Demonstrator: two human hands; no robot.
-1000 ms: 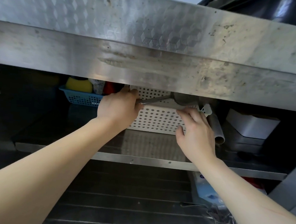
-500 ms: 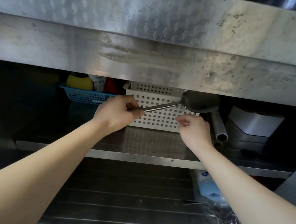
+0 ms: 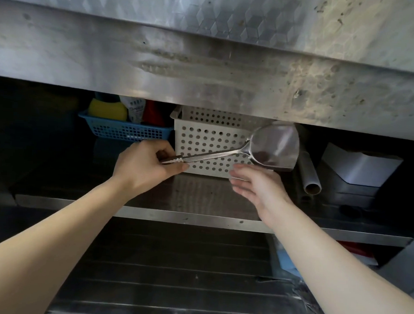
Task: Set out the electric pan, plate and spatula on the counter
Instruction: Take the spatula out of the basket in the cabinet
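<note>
My left hand (image 3: 145, 165) grips the handle of a steel spatula (image 3: 271, 145). Its wide blade points right and hangs in front of the white perforated basket (image 3: 203, 137) on the shelf under the steel counter (image 3: 206, 65). Just below the blade, my right hand (image 3: 257, 186) is open with the fingers spread, holding nothing and off the basket. No electric pan or plate is in view.
A blue basket (image 3: 123, 129) with a yellow sponge and bottles sits left of the white one. A cardboard tube (image 3: 308, 173) and a white box (image 3: 359, 164) lie to the right. The shelf edge (image 3: 188, 218) runs across; a lower slatted shelf holds a blue packet (image 3: 286, 262).
My left hand has drawn the spatula out of the white basket and toward me. My right hand has let go of the basket and opened below the blade.
</note>
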